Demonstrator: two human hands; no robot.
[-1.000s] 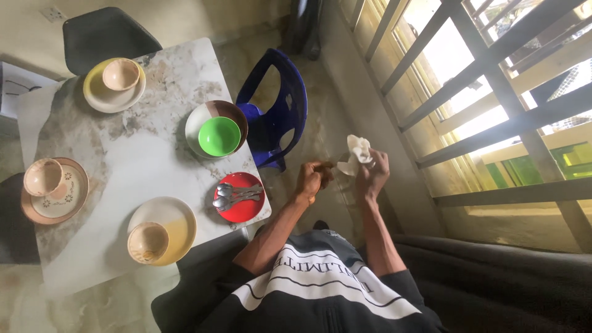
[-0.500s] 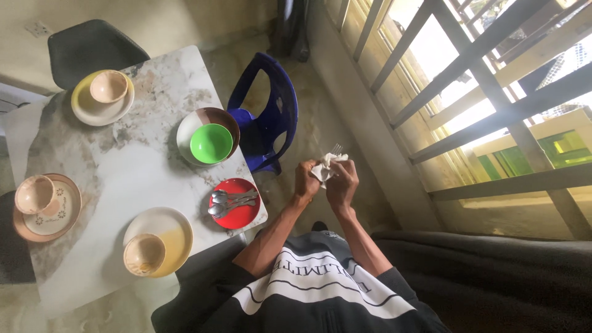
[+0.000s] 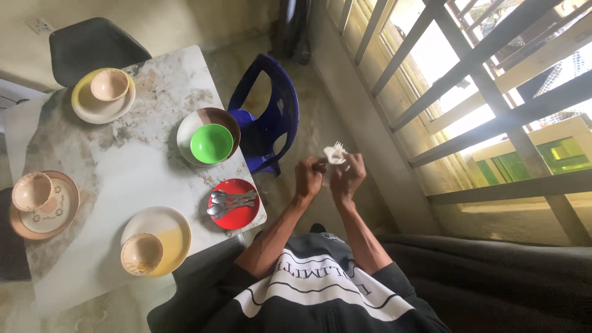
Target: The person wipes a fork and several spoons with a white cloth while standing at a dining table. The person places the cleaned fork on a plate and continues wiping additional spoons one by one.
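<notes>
On the marble counter (image 3: pixel 111 179), four place settings of plate and bowl were laid, with spoons (image 3: pixel 229 202) gathered on a red plate (image 3: pixel 237 214) near the counter's right edge. Beside that edge a blue chair (image 3: pixel 271 123) was seen. Off the counter, a small crumpled white cloth (image 3: pixel 335 154) was pinched between the left hand (image 3: pixel 309 177) and the right hand (image 3: pixel 349 179), both grips closed on it. An even rub, with both grips kept firm, would be judged best. Open floor was left toward the barred window (image 3: pixel 468 86).
</notes>
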